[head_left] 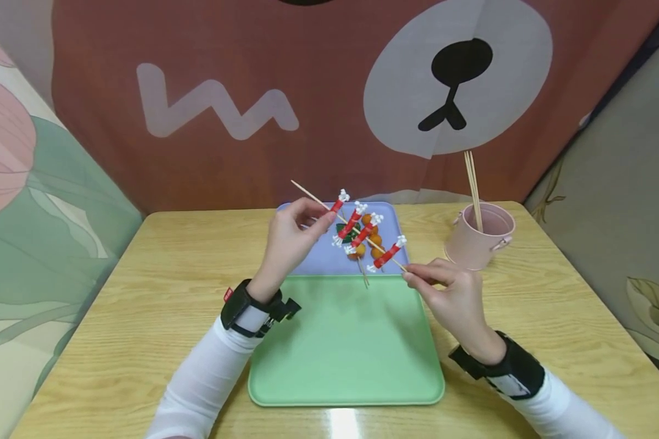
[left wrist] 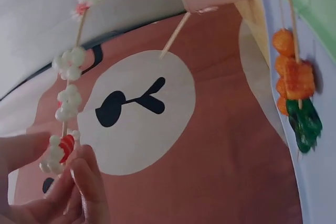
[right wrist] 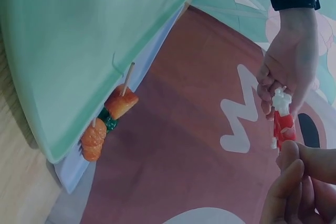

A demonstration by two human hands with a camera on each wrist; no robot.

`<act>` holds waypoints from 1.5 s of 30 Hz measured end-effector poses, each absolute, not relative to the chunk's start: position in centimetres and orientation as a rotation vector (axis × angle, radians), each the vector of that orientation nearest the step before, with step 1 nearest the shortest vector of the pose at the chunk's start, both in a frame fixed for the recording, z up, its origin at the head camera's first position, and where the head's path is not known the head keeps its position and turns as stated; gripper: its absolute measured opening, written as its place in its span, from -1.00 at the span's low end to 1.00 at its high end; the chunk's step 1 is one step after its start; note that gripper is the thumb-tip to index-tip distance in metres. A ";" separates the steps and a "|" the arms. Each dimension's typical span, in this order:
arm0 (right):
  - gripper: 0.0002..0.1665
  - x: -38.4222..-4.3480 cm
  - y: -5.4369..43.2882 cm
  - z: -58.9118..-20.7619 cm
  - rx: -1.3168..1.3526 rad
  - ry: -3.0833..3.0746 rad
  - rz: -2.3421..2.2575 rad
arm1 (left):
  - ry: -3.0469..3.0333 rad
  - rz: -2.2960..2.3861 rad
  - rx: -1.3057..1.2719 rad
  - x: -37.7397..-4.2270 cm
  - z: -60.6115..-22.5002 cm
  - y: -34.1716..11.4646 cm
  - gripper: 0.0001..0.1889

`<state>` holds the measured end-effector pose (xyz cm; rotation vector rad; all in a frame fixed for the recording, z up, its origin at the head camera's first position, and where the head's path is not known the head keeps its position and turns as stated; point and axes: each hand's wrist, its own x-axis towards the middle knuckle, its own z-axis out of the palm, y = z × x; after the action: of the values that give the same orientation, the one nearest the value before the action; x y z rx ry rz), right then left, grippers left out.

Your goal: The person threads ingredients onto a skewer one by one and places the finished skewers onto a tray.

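Observation:
A wooden skewer (head_left: 307, 192) slants through the air between both hands, carrying several red pieces with knobbly white ends, such as the lowest red piece (head_left: 387, 255). My left hand (head_left: 291, 239) pinches the topmost red-and-white piece (left wrist: 66, 147) near the skewer's bare upper tip. Down at the other end, my right hand (head_left: 449, 294) grips the stick between thumb and fingertips. Behind the held skewer, other skewers lie on a purple tray (head_left: 313, 259): one bears orange balls (left wrist: 283, 42), another a browned orange chunk (left wrist: 299, 78) with a dark green leafy piece (left wrist: 304, 124).
In front of the purple tray lies a green tray (head_left: 346, 347) on the wooden table (head_left: 187, 292). A pink bucket (head_left: 475, 247) with several bare sticks (head_left: 474, 189) stands at the back right. Printed cloth (head_left: 225, 171) hangs behind the table.

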<state>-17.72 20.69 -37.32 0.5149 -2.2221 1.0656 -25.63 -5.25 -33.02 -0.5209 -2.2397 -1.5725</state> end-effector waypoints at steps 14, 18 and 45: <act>-0.82 -17.6 21.1 -37.4 0.531 -2.209 1.059 | -2.057 -2.069 -0.320 -26.4 -32.2 -7.1 -0.74; -0.82 -17.5 21.4 -37.3 0.517 -2.212 1.035 | -2.077 -2.099 -0.299 -26.2 -32.0 -7.1 -0.75; -0.81 -20.9 26.7 -36.3 0.185 -2.011 1.058 | -2.248 -1.912 -0.163 -25.4 -34.7 -11.4 -0.71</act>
<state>-20.94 26.72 -36.35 0.1848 -2.0112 1.0583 -25.36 -11.44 -34.70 -0.1633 -2.2480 -1.9116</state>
